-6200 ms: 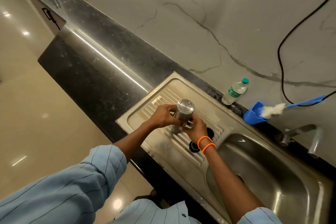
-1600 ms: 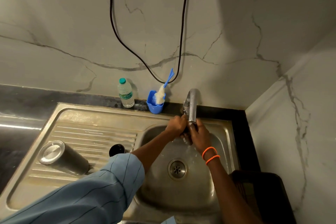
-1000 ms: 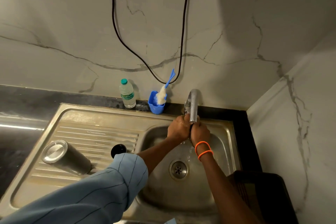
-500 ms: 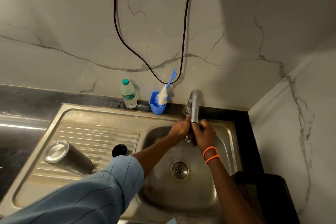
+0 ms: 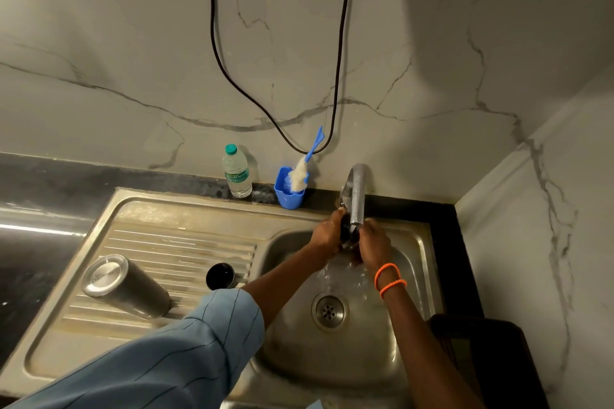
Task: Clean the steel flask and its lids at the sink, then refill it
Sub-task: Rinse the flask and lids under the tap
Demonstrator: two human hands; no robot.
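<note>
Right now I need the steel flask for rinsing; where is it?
In the head view, the steel flask stands upside down on the ribbed draining board, left of the round black lid and the basin.

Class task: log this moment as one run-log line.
step: rinsing lid | left hand, right hand: holding it under tap | steel flask: upside down on drainboard

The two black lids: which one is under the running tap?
The lid held between both hands under the tap; the other lid sits on the drainboard beside the flask.
</note>
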